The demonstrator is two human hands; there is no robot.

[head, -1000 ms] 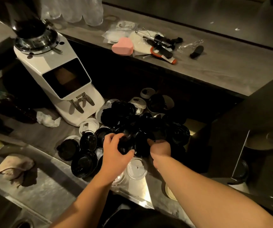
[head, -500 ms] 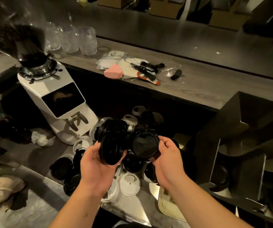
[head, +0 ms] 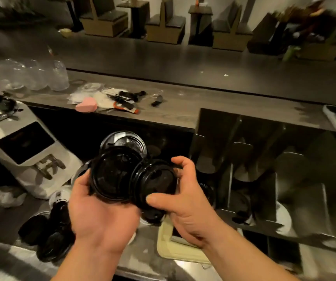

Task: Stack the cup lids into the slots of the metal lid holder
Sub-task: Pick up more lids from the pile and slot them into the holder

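Dim bar counter (head: pixel 183 107): our left hand (head: pixel 100 218) clamps one lid stack (head: pixel 110 177), right hand (head: pixel 185 207) a second stack (head: pixel 157 181), holder (head: pixel 244 138) at right looks near-empty, loose lids (head: pixel 47 238) lie near left.

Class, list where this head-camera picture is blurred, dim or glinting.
Head view: dim, warm light; motion blur smears the clear cups at far left and the seating behind; the black lids in the left hand and right hand look sharper, with small glints; the metal lid holder sits in shadow.

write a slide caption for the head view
Left hand grips one lid stack, right hand a second lid stack, beside the metal lid holder.
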